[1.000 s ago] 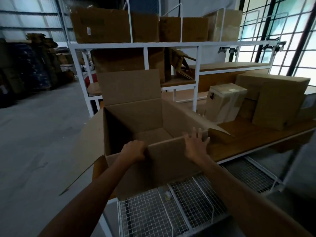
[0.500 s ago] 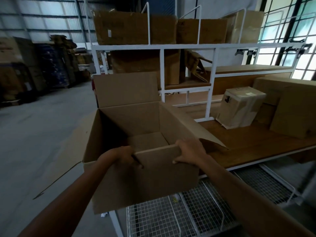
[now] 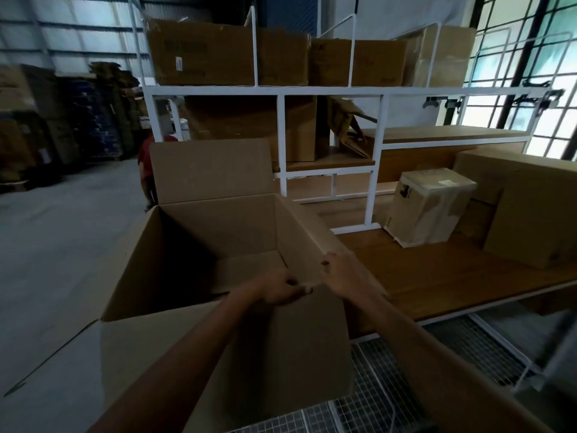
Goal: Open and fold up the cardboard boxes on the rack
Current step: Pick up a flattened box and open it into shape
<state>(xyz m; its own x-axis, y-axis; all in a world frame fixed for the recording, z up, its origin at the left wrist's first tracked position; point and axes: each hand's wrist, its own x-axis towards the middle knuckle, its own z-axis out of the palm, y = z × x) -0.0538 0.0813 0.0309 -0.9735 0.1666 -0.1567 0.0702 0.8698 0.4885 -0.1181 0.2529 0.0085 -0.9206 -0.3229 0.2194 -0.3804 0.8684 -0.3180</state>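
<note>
A large open cardboard box fills the middle of the view, its far flap upright and its left flap hanging outward. My left hand grips the near top edge of the box close to its right corner. My right hand holds the box's right wall at that same corner, fingers curled over the rim. The two hands nearly touch. The box is held off the left end of the white rack, in front of its wooden shelf.
Closed cardboard boxes sit on the rack's top shelf, and a small taped box and a large box stand on the wooden shelf. Wire mesh shelves lie below. A person in red stands behind the box. Concrete floor spreads to the left.
The box has come closer and lower left, off the shelf end. My left hand slid right along the near edge toward my right hand, which closed on the corner.
</note>
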